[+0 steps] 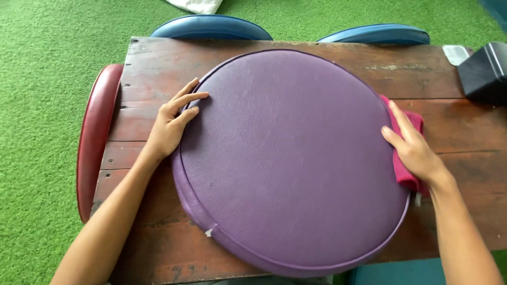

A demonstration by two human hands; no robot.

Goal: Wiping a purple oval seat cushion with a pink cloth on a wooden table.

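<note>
A large round purple cushion [290, 158] lies flat on a worn wooden table [153, 79]. My left hand [171, 124] rests on its left rim, fingers spread over the edge. At the cushion's right rim my right hand [414, 148] lies flat on a magenta cloth [404, 171], its fingers stretched out and its fingertips touching the cushion's edge. The cloth is partly tucked beneath the hand and beside the cushion.
A red round seat [95, 137] stands at the table's left end. Two blue round seats [211, 27] [375, 34] sit beyond the far edge. A black box [486, 71] and a small pale object [455, 54] occupy the far right corner. Green turf [42, 79] surrounds everything.
</note>
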